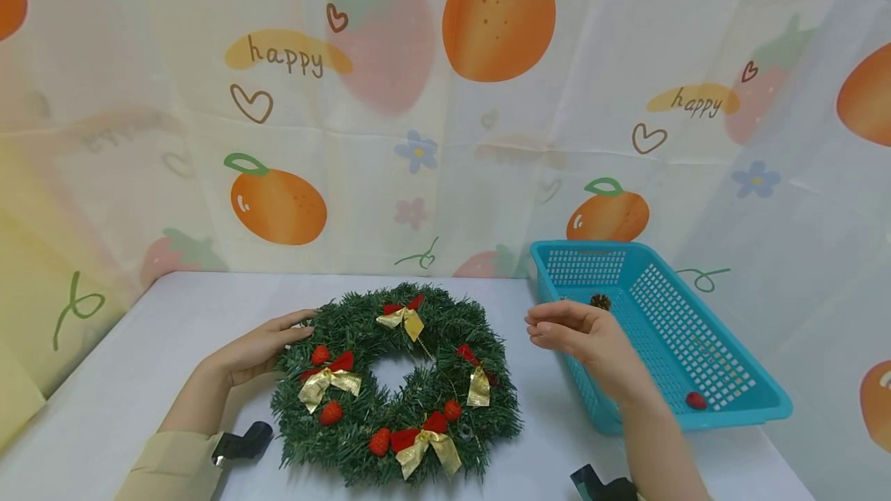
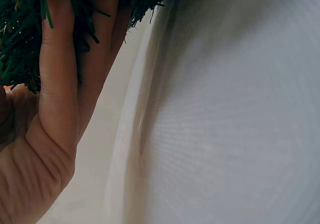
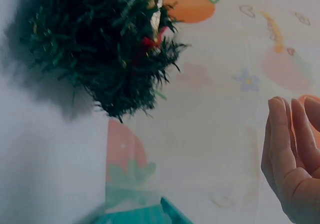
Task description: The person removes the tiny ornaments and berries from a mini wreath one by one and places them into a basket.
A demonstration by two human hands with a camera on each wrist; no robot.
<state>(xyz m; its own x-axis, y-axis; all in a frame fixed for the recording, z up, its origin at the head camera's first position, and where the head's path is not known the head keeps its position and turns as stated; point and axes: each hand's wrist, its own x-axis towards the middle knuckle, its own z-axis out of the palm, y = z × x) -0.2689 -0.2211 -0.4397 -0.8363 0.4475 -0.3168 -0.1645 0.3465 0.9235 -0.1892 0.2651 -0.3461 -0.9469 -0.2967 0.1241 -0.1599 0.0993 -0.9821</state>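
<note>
A green Christmas wreath lies on the white table, dressed with several red and gold bows and red berry-like ornaments. My left hand holds the wreath at its left edge, thumb toward the top. In the left wrist view, the fingers reach into the green needles, their tips partly hidden. To the right of the wreath, my right hand hovers by the near-left side of a blue basket. Its fingers are extended close together, and nothing shows between them and the thumb.
Inside the basket are a small pinecone and a red ornament. A fruit-patterned curtain hangs behind the table. Black wrist cameras are worn on both wrists.
</note>
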